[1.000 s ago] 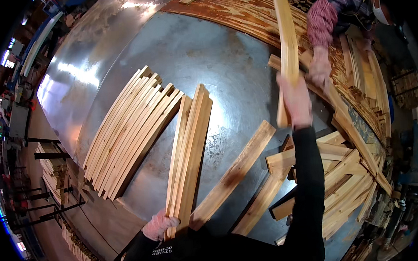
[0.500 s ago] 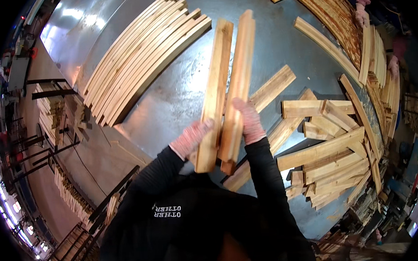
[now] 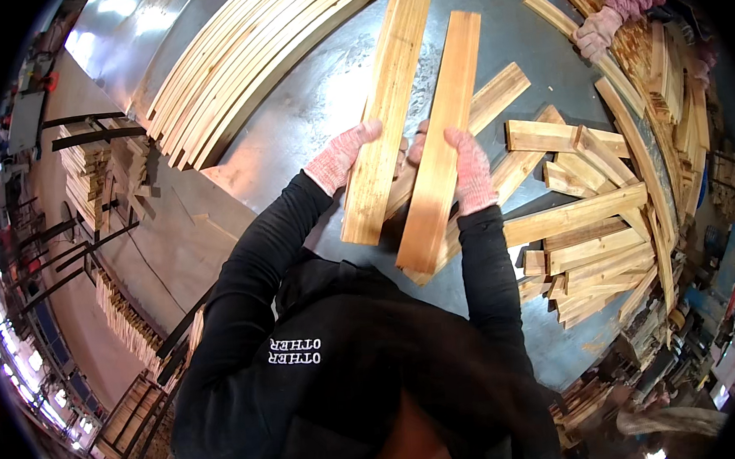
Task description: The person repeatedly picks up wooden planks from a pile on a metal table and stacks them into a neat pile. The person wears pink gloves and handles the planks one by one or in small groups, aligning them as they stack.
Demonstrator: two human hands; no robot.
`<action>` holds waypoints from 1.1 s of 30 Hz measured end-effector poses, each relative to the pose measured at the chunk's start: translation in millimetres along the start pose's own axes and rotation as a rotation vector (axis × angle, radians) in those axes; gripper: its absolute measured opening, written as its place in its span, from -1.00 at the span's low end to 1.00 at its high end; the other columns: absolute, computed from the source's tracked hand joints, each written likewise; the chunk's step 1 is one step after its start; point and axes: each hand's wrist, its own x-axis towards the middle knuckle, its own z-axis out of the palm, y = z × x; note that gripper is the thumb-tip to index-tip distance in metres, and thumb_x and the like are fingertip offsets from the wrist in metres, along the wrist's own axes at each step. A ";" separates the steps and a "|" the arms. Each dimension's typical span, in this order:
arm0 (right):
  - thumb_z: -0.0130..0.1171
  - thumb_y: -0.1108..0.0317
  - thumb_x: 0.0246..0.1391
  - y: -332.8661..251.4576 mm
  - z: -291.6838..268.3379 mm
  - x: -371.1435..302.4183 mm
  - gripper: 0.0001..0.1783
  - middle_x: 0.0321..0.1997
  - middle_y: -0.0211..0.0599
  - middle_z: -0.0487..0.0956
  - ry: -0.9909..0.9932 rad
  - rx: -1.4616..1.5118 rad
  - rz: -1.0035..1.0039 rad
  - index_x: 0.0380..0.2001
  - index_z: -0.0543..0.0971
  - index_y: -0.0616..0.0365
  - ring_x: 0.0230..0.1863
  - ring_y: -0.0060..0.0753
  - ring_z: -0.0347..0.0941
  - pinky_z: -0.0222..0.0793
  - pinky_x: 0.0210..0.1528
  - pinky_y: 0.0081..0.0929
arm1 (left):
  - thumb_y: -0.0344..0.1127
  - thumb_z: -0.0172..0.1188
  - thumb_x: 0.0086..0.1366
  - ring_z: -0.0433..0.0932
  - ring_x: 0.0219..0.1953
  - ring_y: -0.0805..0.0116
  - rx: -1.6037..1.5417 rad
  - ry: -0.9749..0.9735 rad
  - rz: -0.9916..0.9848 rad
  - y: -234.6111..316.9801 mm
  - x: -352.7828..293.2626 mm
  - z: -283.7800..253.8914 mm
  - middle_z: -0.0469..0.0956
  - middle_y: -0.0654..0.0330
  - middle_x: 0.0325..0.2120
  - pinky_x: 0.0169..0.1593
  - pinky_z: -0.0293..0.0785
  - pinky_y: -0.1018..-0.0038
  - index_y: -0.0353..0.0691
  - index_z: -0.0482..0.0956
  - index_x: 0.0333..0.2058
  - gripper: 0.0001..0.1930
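My left hand [image 3: 340, 160], in a pink knit glove, is closed round a long wooden board [image 3: 389, 102]. A second wooden board [image 3: 444, 132], redder in tone, is gripped by my gloved right hand [image 3: 471, 174], its thumb on the upper face. Side by side with a gap between them, the two boards point away from me above the metal table [image 3: 325, 89]. Fingers curl under both boards and are partly hidden. Beneath the right-hand board lies another loose board [image 3: 498, 99] on the table.
A row of curved wooden strips [image 3: 265, 63] lies at the far left. Short boards [image 3: 592, 258] are heaped on the right beside a curved strip [image 3: 636, 146]. At the upper right, another person's gloved hand [image 3: 599, 32] touches a long strip. Racks of wood [image 3: 87, 179] stand left of the table.
The two boards have spread apart and been turned, showing broad faces upward. My hands have moved farther from my body. The other person's hand has come down onto the strip at upper right.
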 end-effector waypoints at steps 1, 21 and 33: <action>0.24 0.17 0.21 -6.1 -1.3 7.7 -0.54 -0.26 -0.10 0.62 0.020 -0.144 -0.036 0.00 0.46 0.33 -0.38 -0.16 0.59 0.58 -0.30 -0.32 | 0.23 0.18 0.33 0.67 -0.22 -0.02 -0.092 -0.047 0.006 -1.5 0.9 1.3 0.61 -0.07 -0.15 -0.18 0.67 0.04 -0.40 0.42 0.11 -0.28; 0.33 0.22 -0.28 48.1 18.6 16.7 -0.18 -0.15 0.11 0.51 -0.225 0.448 0.142 0.06 0.37 0.53 -0.12 0.12 0.51 0.49 0.09 -0.12 | 0.03 0.19 0.36 0.65 -0.25 0.05 1.007 0.530 0.068 19.8 -87.1 5.5 0.65 0.00 -0.25 -0.11 0.57 0.17 -0.27 0.48 0.07 -0.49; 0.25 -0.20 0.10 16.9 4.4 20.2 -0.14 0.00 0.21 0.52 0.288 -0.404 -0.083 0.17 0.38 0.39 0.10 0.03 0.50 0.39 0.25 -0.06 | -0.12 0.34 0.29 0.37 0.19 0.10 1.224 0.489 0.646 35.1 -107.7 28.1 0.45 -0.02 0.10 0.17 0.47 0.10 -0.41 0.08 0.36 -0.15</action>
